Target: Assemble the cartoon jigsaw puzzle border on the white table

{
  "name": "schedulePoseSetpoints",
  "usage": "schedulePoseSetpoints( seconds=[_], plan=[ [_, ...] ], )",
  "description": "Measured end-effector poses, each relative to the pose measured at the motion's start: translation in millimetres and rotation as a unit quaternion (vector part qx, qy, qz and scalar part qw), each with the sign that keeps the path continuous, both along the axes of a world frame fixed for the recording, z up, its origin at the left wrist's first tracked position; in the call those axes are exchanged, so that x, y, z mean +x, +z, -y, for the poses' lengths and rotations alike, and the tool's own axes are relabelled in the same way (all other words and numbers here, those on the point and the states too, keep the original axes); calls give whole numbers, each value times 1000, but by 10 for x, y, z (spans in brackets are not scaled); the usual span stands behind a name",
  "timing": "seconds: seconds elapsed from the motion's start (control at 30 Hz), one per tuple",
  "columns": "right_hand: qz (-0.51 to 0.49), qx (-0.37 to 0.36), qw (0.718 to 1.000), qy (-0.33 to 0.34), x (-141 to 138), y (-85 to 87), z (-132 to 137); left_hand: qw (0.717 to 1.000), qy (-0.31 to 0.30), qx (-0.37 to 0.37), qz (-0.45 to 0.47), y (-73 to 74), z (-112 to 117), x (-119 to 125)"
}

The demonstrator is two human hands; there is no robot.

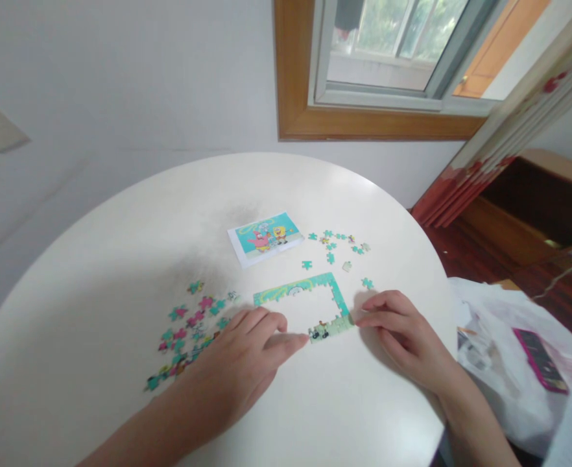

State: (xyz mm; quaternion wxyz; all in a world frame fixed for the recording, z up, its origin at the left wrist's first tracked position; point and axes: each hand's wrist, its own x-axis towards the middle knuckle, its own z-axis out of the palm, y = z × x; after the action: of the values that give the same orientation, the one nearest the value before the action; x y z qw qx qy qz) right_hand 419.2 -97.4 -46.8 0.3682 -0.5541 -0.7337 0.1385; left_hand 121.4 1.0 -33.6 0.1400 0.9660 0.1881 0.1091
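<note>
On the white round table lies a partly joined jigsaw puzzle border (pixel 338 285), with its top, right side and part of the bottom edge linked. My left hand (pixel 251 353) is at its lower left; the thumb reaches the end of the bottom strip and the other fingers are bent over the table. At the lower right corner, my right hand (pixel 405 331) touches the border with its fingertips, fingers apart. Neither hand grips a piece that I can see. A heap of loose puzzle pieces (pixel 181 334) lies left of my left hand, partly hidden by it.
A picture card (pixel 266 237) with cartoon figures lies behind the border. More loose pieces (pixel 331 246) are scattered to its right. The table (pixel 120 259) stands against a wall below a window (pixel 388 45). A phone (pixel 541 360) rests on white plastic at the right.
</note>
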Motion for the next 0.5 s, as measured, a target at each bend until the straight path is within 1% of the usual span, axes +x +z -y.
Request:
schedulePoseSetpoints(
  seconds=[0.2, 0.37, 0.5],
  plan=[
    [9, -5, 1000, 11, 10, 12, -7, 1000, 5, 3, 14, 4, 0, -5],
    [10, -4, 1000, 9, 12, 9, -8, 999, 13, 29, 35, 5, -8, -25],
    [6, -1, 1000, 6, 11, 10, -6, 997, 44, 43, 38, 67, -76, -119]
  ],
)
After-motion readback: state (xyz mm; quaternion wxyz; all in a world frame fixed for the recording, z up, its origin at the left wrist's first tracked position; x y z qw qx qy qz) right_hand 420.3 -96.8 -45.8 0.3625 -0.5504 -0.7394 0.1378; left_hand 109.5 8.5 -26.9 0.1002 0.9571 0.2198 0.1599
